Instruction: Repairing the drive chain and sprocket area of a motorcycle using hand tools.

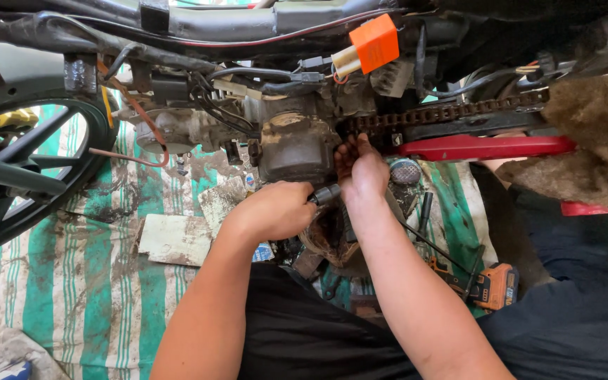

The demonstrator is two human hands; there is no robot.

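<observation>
A motorcycle repair workshop: stripped motorcycle frame [198, 24], greasy engine [293, 144], cordless drill [490, 285] on a stained tarp [72, 281].

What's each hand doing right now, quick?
Left hand: closed around a short dark cylindrical metal tool.
Right hand: fingers up on the grimy grey metal engine casing by the rusty drive chain; grip cannot be told.

Your left hand [276, 209] covers most of the dark tool [325, 193], so its shape is unclear. Your right hand [362, 169] hides the chain's [452, 112] end. Left of both hands, the wheel [22, 162] is cut off by the edge.
</observation>
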